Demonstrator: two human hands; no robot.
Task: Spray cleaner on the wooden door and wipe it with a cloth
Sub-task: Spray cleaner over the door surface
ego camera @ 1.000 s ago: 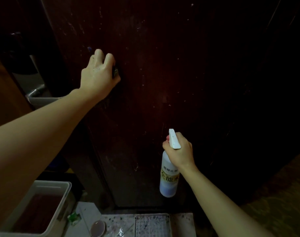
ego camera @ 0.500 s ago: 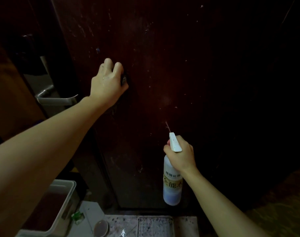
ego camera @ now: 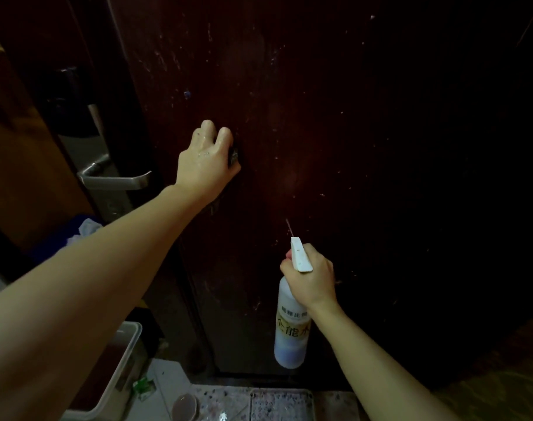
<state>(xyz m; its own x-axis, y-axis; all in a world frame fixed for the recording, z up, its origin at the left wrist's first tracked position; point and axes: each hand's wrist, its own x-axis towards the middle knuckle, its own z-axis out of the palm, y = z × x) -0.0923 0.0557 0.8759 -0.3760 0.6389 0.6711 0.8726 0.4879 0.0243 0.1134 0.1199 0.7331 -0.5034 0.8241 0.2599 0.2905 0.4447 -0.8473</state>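
Note:
A dark reddish wooden door point(ego camera: 304, 101) fills most of the view, marked with pale scuffs. My left hand point(ego camera: 206, 161) presses a small dark cloth point(ego camera: 234, 154) against the door near its left edge; only a sliver of the cloth shows past my fingers. My right hand point(ego camera: 312, 276) grips the neck of a white spray bottle point(ego camera: 291, 332), lower and to the right. The white nozzle points up at the door, and a thin streak of spray leaves its tip.
A metal lever handle point(ego camera: 113, 177) juts from the door's edge at left. A white plastic bin point(ego camera: 119, 363) stands on the floor at bottom left. Speckled tiles point(ego camera: 259, 404) lie at the door's foot, with a small round lid point(ego camera: 183, 407) and green scrap nearby.
My left hand with the cloth has slid down the door. The right hand holds the bottle in much the same place, with spray now leaving the nozzle. The camera has tilted.

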